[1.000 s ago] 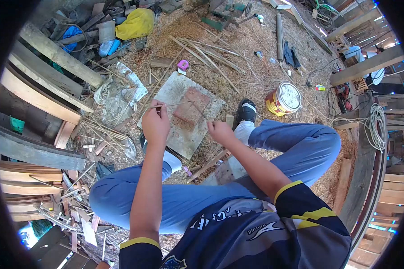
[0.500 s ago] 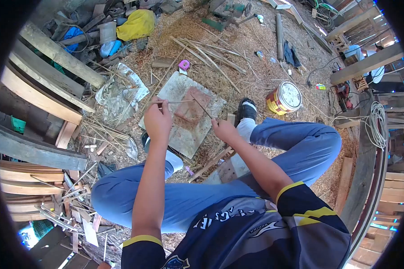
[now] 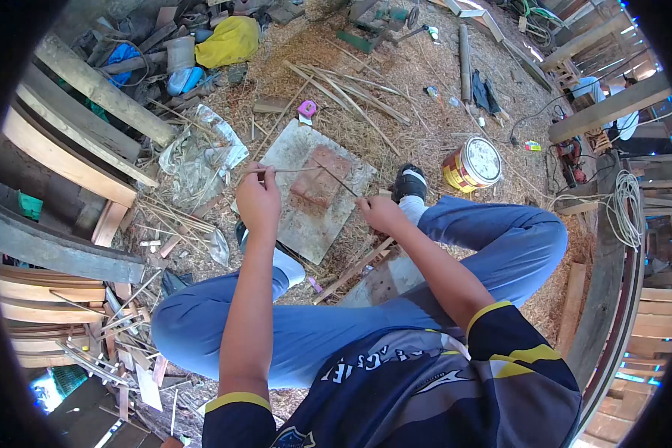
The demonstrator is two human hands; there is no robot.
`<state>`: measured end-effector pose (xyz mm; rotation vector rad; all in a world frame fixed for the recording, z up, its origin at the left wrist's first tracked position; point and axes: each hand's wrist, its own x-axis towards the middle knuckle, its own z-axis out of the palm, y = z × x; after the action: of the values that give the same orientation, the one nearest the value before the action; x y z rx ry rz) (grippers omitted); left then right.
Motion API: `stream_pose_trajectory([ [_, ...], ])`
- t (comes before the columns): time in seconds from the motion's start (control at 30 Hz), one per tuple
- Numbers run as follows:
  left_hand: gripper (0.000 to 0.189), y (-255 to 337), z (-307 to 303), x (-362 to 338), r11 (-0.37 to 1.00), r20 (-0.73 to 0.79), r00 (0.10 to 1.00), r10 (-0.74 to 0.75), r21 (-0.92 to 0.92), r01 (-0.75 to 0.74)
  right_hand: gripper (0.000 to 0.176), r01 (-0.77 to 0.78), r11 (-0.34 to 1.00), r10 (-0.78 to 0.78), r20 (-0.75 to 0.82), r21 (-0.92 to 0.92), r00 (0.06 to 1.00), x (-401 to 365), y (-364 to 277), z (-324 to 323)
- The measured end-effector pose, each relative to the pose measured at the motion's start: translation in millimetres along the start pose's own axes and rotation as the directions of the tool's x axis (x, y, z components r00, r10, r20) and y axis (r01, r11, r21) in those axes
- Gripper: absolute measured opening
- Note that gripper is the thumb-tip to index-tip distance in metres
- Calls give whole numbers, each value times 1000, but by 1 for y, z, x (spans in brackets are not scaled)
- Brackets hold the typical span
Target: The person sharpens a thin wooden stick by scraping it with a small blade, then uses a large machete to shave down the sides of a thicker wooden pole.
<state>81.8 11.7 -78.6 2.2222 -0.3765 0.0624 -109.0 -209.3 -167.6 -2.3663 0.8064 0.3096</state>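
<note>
My left hand (image 3: 258, 203) is closed on a thin wooden stick (image 3: 295, 170), which points right across a reddish, brick-like block (image 3: 321, 188). From the other side, my right hand (image 3: 384, 214) grips a thin dark rod (image 3: 337, 178) slanting up and left. The rod's tip overlaps the stick's end above the block in this view. Under the block lies a pale, stained square board (image 3: 282, 151) on the ground between my feet. A pink tape measure (image 3: 307, 108) sits at the board's far corner.
A paint bucket (image 3: 479, 163) stands right of my right shoe (image 3: 409, 184). Loose wood strips (image 3: 351, 93) lie beyond the board, and crumpled plastic (image 3: 194, 168) is to its left. Curved timbers (image 3: 67, 160) line the left side; coiled rope (image 3: 629, 209) hangs at right. Shavings cover the ground.
My right hand has shifted slightly to the right, and my left hand slightly to the left. Both still hold the same things, with the rod's tip over the block.
</note>
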Motion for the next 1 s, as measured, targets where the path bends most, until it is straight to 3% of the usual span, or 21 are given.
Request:
stream_pose_trajectory([
  [0.2, 22, 1, 2, -4, 998, -33, 998, 55, -12, -55, 66, 109, 994, -110, 115, 14, 987, -12, -48, -30],
  [0.33, 23, 3, 1, -7, 996, -10, 996, 84, 25, -83, 71, 1, 993, -11, -82, -120, 997, 46, 44, 32],
  [0.5, 24, -2, 1, -9, 999, -8, 999, 39, 26, -39, 76, -135, 991, 136, 80, -16, 987, 24, 28, 6],
  [0.63, 26, 2, 0, -4, 999, -42, 998, 52, 19, -51, 76, -392, 908, 339, 289, 150, 895, 11, -10, -20],
  [0.73, 26, 5, 3, -5, 996, -86, 994, 72, 58, -67, 73, -78, 992, 74, 51, 95, 996, 9, -14, -6],
  [0.87, 27, 6, 4, -4, 999, -88, 995, 48, 14, -47, 63, 116, 987, -118, 11, 109, 993, -14, -56, -20],
  [1.0, 27, -2, 6, -3, 1000, -60, 998, -8, -22, 7, 62, 145, 985, -145, -9, 96, 989, -24, -77, -25],
])
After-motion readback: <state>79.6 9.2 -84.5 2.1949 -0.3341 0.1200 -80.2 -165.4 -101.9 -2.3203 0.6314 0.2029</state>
